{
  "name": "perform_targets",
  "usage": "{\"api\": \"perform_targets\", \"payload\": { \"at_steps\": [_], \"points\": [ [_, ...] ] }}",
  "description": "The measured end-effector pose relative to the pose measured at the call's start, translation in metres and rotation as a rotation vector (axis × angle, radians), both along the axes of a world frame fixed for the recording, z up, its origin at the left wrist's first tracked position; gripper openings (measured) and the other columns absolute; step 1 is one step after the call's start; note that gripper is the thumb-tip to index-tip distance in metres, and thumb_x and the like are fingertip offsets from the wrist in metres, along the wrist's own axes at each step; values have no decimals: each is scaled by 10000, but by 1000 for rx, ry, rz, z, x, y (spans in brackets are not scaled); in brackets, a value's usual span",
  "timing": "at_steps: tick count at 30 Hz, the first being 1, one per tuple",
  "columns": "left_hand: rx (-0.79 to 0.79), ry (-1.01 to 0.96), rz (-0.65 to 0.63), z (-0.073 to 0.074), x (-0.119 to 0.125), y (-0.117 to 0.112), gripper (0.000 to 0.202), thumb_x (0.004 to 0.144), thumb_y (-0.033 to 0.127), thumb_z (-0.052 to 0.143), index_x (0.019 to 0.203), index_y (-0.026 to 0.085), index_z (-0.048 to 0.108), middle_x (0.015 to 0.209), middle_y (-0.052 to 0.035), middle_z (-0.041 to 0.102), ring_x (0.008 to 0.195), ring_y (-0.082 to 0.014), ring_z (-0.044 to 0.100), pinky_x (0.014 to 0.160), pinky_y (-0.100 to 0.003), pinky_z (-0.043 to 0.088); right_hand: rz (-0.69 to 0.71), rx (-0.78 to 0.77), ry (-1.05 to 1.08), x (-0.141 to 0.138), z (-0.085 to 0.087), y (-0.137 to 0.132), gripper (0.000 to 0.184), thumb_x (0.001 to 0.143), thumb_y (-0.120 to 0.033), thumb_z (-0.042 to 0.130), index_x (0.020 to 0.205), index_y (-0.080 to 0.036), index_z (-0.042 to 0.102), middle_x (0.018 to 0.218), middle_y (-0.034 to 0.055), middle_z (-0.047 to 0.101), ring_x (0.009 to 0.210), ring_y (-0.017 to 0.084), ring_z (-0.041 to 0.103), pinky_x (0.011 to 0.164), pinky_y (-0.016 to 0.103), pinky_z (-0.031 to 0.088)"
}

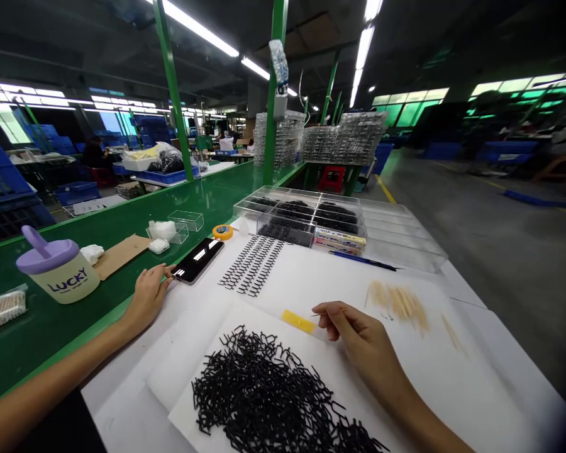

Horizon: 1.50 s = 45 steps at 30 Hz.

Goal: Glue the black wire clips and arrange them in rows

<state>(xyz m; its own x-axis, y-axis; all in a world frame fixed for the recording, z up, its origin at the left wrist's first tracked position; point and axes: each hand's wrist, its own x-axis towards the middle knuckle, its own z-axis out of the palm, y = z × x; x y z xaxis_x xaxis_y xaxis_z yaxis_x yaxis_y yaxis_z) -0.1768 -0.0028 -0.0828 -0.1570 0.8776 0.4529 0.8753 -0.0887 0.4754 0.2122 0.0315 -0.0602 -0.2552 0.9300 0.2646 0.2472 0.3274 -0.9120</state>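
Observation:
My left hand point(148, 296) rests on the white sheet at the table's left edge, its fingertips touching the near corner of a black phone point(198, 260). My right hand point(353, 333) is closed in a pinch on a thin stick, its tip by a small yellow strip point(299, 321). A big pile of small black pieces point(268, 396) lies on white paper in front of me. Neat rows of the same black pieces point(252, 264) lie beyond, near the phone.
A clear compartment tray point(396, 236) with black pieces stands at the back, a blue pen point(363, 260) before it. Wooden sticks point(400, 305) lie at right. A purple-lidded cup point(59, 267), yellow tape roll point(222, 231) and small clear boxes point(186, 220) sit on the green conveyor.

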Motion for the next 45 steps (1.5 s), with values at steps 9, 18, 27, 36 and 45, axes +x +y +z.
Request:
{"api": "perform_targets", "payload": {
  "at_steps": [9, 18, 27, 36, 45],
  "points": [
    [-87, 50, -51, 2, 8, -2, 262, 869, 284, 493, 1085, 140, 525, 1162, -88, 525, 1100, -247, 477, 939, -502, 352, -46, -28, -11, 2, 5, -3, 330, 928, -415, 442, 854, -133, 597, 692, -1, 534, 594, 134, 497, 596, 270, 414],
    [-18, -142, -56, 10, 8, -8, 282, 878, 311, 471, 1104, 148, 511, 1176, -91, 513, 1096, -245, 476, 936, -494, 353, -88, -30, -27, 1, 7, -4, 349, 885, -450, 470, 824, -139, 615, 679, 6, 540, 593, 145, 483, 594, 272, 390],
    [-68, -446, -405, 45, 86, 0, 225, 881, 306, 463, 1015, 143, 541, 1123, -80, 541, 1053, -222, 498, 922, -461, 368, -162, -92, -29, -1, 9, -5, 358, 840, -491, 477, 771, -190, 657, 664, 31, 556, 590, 189, 481, 585, 284, 384],
    [-705, -859, -1142, 50, 202, 39, 53, 776, 147, 604, 795, 104, 578, 628, 33, 581, 556, -84, 584, 588, -239, 512, -236, -85, -101, 4, 10, -5, 343, 866, -457, 466, 708, -214, 650, 553, 5, 515, 577, 192, 507, 594, 268, 395],
    [-1100, -993, -919, 38, 194, 35, 42, 734, 188, 578, 725, 150, 594, 550, 36, 587, 493, -50, 573, 496, -94, 446, -202, -88, -76, 1, 9, -6, 284, 893, -337, 495, 672, -190, 594, 614, -4, 549, 559, 127, 511, 532, 194, 426]
  ]
}}
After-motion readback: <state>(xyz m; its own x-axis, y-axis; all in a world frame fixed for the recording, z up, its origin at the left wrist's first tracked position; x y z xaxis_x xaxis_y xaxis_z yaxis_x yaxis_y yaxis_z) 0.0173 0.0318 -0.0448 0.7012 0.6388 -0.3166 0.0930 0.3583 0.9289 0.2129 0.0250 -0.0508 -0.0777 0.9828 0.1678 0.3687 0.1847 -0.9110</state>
